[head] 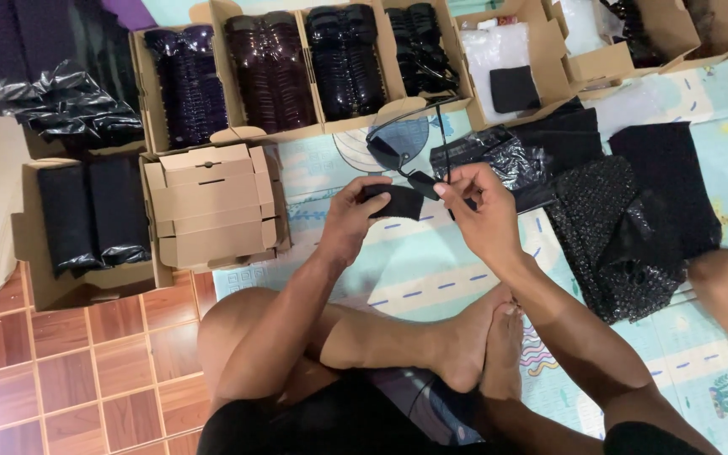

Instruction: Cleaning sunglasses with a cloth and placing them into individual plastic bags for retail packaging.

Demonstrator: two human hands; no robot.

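Note:
My left hand point(350, 217) pinches a small black cloth point(398, 202) against a pair of dark sunglasses point(406, 156). My right hand point(479, 211) grips the sunglasses at the frame, with one thin temple arm sticking up toward the boxes. Both hands meet above a pale patterned play mat point(431, 270), in front of my crossed legs. A crumpled black plastic bag point(499, 156) lies just beyond my right hand.
Open cardboard boxes point(273, 72) packed with dark sunglasses line the far side. A stack of flat folded cartons point(212, 206) sits left, beside a box of black pouches point(90, 215). Black bubble wrap sheets point(625, 219) lie to the right. Tiled floor point(86, 371) is at lower left.

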